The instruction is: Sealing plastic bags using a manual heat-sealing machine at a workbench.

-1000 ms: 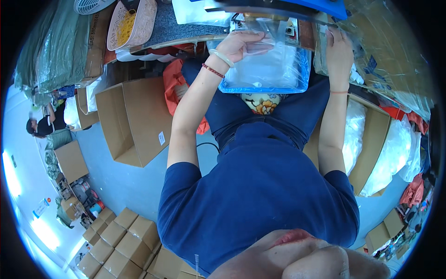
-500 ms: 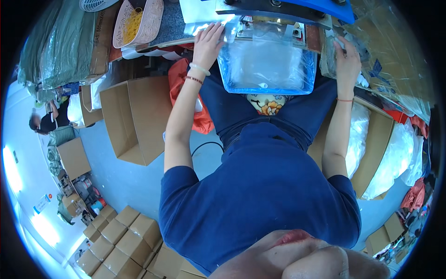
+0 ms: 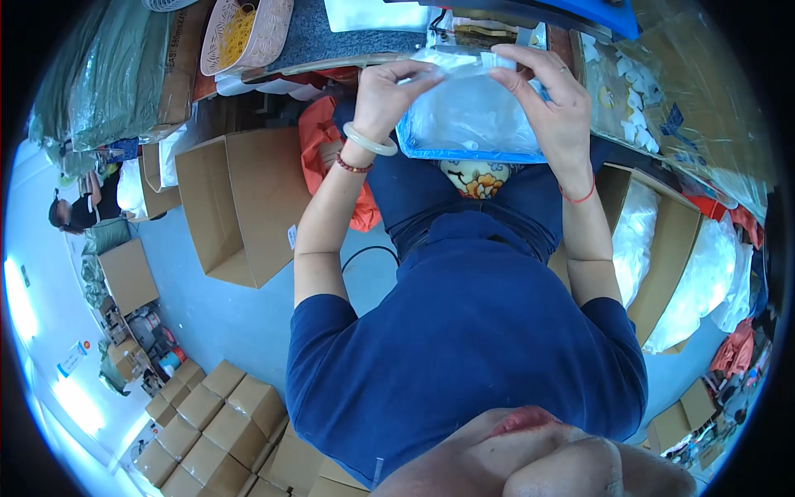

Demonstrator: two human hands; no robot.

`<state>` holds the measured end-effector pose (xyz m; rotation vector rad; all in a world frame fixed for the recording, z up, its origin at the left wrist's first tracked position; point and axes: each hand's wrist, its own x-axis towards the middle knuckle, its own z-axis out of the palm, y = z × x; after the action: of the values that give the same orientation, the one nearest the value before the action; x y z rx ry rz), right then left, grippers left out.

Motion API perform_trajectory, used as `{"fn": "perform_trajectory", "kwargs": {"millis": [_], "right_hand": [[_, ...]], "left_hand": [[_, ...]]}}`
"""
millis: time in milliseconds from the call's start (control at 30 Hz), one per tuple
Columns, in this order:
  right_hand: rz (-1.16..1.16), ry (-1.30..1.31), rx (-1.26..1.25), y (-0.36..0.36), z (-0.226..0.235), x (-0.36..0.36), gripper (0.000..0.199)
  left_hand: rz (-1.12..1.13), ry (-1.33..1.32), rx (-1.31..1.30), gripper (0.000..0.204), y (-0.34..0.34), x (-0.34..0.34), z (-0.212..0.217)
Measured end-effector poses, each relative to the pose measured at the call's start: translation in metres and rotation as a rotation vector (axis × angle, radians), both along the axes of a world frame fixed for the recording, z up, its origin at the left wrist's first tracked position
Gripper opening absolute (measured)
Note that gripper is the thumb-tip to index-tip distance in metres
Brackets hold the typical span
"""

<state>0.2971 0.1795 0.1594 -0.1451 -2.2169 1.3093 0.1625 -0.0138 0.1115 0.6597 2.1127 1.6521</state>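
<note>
Above a blue-lined bin (image 3: 476,155), my two hands face each other with a thin clear plastic sheet (image 3: 454,60) stretched between them. My left hand (image 3: 391,98) pinches its left end between thumb and fingers. Thumb and forefinger of my right hand (image 3: 553,101) close at the right end, on a small pale, see-through piece (image 3: 497,62). Whether that piece is separate from the sheet, I cannot tell. Clear plastic pieces (image 3: 476,116) lie in the bin, with a small white tube-like bit (image 3: 470,144) near its front edge.
A press-like machine with a blue top (image 3: 609,15) stands just beyond my hands. White cut-out shapes (image 3: 636,103) lie on the bench at right. A pink basket (image 3: 217,41) of yellow bands sits at left. Open cartons (image 3: 248,211) stand on the floor beside me.
My left hand has lifted the clear sheet off the bench and moved right. My right hand has come left from the bench's right side to meet it. The machine's blue top has shifted slightly.
</note>
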Motion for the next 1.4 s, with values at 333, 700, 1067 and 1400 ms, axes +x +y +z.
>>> {"fn": "perform_trajectory", "kwargs": {"millis": [333,700,1067,1400], "right_hand": [[0.363,-0.456,0.194,0.042,0.001,-0.022,0.03],[-0.476,-0.372,0.761,0.148,-0.091,-0.002,0.026],[-0.473,-0.227,0.512,0.146,-0.096,0.005,0.03],[0.309,-0.348,-0.932,0.069,-0.11,0.053,0.027]], "left_hand": [[-0.497,-0.728,0.085,0.024,0.018,0.006,-0.014],[-0.118,-0.851,0.157,0.024,0.056,0.0,-0.039],[-0.365,-0.74,0.09,0.03,0.034,-0.009,-0.049],[-0.377,-0.354,-0.034,0.021,0.017,-0.031,-0.066]]}}
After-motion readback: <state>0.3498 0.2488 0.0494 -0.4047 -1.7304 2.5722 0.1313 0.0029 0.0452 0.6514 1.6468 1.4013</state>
